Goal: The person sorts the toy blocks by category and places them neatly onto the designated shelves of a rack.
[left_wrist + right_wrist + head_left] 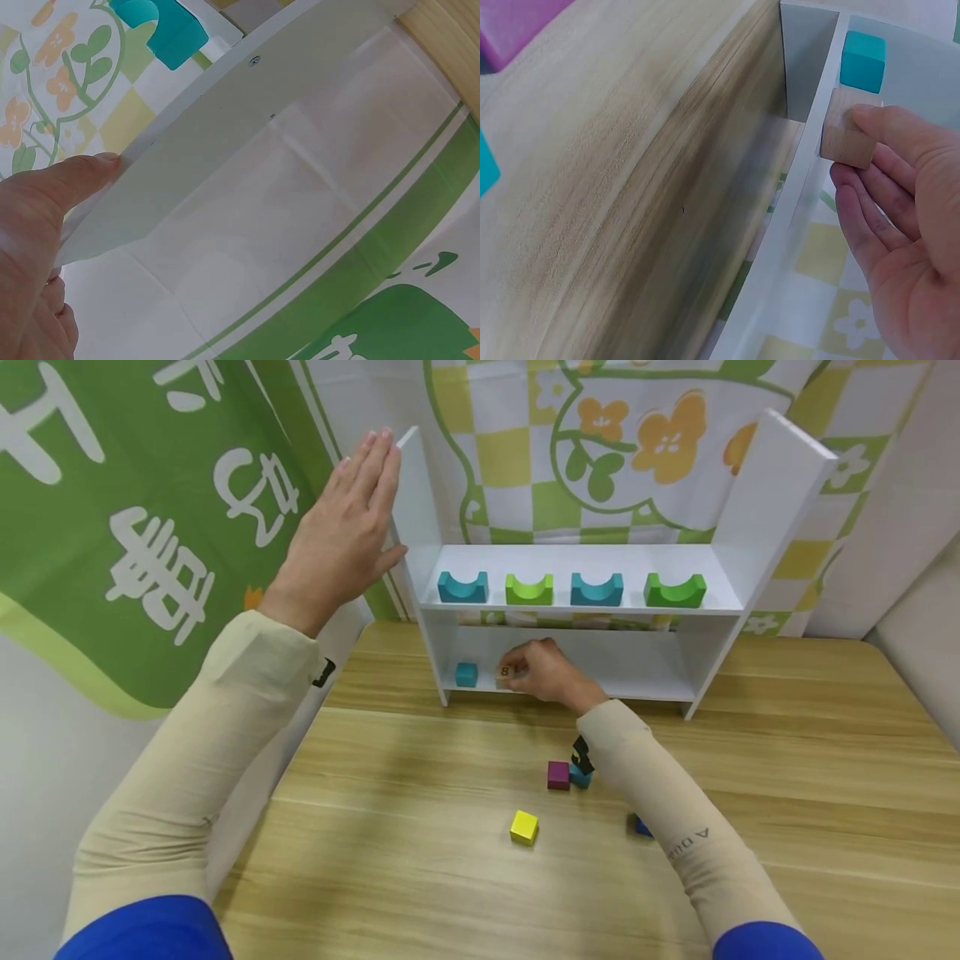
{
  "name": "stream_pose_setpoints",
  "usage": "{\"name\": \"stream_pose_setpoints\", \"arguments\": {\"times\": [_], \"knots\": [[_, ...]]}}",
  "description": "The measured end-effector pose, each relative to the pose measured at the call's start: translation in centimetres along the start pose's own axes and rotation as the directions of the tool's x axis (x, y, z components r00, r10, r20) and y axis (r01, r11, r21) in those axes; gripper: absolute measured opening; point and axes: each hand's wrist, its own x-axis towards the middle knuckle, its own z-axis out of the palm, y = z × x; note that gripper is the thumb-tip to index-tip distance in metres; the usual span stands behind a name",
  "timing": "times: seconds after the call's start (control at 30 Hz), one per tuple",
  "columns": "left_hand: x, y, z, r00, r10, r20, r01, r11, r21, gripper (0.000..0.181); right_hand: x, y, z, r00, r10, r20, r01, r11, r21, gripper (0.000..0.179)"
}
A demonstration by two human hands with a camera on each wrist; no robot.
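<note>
On the lower shelf (637, 680) of my white unit (776, 497): one wooden cube (503, 676), marked 8, near the front edge, just right of one teal cube (467, 675), a gap between. My right hand (551, 672) pinches the wooden cube between thumb and fingers, coming from the right, probably to leave the numeral uncovered and the neighbour unbumped. Whether the shelf bears its weight, I cannot tell from my remote post.

Left hand (341, 531): fingers straight and close together, thumb spread apart, at the left side panel (420, 493); I judge it a brace against the unit shifting.

Upper shelf (532, 560): four notched blocks (462, 588), teal and green alternating, spaced apart, hollows upward, perhaps as cradles.

Tabletop (390, 860): one purple cube (558, 776), one blue-teal block (580, 777) beside it, contact unclear; one yellow cube (524, 828), apart; one dark blue block (642, 826), mostly hidden by the forearm. Their place before the unit presumably suits reach.
</note>
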Motion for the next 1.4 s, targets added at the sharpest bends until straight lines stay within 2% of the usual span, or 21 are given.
{"name": "stream_pose_setpoints", "arguments": {"times": [0.27, 0.37, 0.53, 0.7, 0.83, 1.0, 1.13, 1.4], "knots": [[0.2, 0.0, 0.1, 1.0, 0.001, 0.0, -0.001, 1.0, 0.004, 0.102, -0.7, -0.2, -0.9, 0.999, -0.043, -0.033, 0.039, 0.993, -0.116, 0.046], [0.2, 0.0, 0.2, 1.0, 0.004, 0.0, -0.004, 1.0, -0.001, 0.102, -1.6, -0.6, -1.8, 0.997, -0.078, -0.021, 0.074, 0.987, -0.141, 0.046], [0.0, -0.1, 0.1, 1.0, -0.001, 0.001, 0.001, 1.0, -0.004, 0.102, -3.7, -1.3, -3.1, 0.986, -0.122, 0.109, 0.138, 0.978, -0.155, 0.042], [-0.1, -0.1, 0.2, 1.0, -0.004, -0.007, 0.004, 1.0, -0.009, 0.101, -6.1, -2.0, -3.4, 0.948, -0.17, 0.268, 0.214, 0.966, -0.144, 0.044], [0.0, 0.0, 0.2, 1.0, -0.003, -0.014, 0.002, 1.0, -0.009, 0.101, -8.1, -1.8, -3.1, 0.916, -0.163, 0.367, 0.228, 0.964, -0.14, 0.043], [0.2, 0.1, 0.1, 1.0, 0.006, -0.022, -0.006, 1.0, -0.007, 0.101, -9.8, -0.7, -2.1, 0.895, -0.115, 0.431, 0.192, 0.971, -0.14, 0.044], [0.2, 0.2, 0.0, 1.0, 0.005, -0.017, -0.005, 1.0, -0.008, 0.101, -10.6, 0.4, -1.2, 0.895, -0.091, 0.436, 0.167, 0.976, -0.139, 0.043], [0.2, 0.1, 0.1, 1.0, -0.003, -0.013, 0.003, 1.0, -0.026, 0.101, -11.1, 1.3, 0.2, 0.899, -0.112, 0.423, 0.173, 0.979, -0.108, 0.034]]}}
